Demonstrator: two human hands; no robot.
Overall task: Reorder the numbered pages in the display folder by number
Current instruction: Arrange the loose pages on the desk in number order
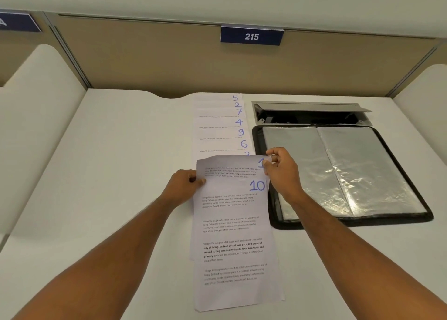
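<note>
A black display folder (343, 172) lies open on the white desk, its clear sleeves shining. Left of it, several numbered pages (217, 126) overlap in a column, showing 5, 2, 7, 4, 9, 6 and part of another number. In front of the column I hold a thin page (232, 223) lifted off the desk; a page marked 10 shows through it. My left hand (186, 184) pinches its left edge. My right hand (278, 167) pinches its top right corner, covering most of the number written there.
An open cable hatch (309, 114) with a raised grey lid sits in the desk behind the folder. A beige partition with a blue sign reading 215 (251, 36) closes the back. White side panels (36, 116) flank the desk.
</note>
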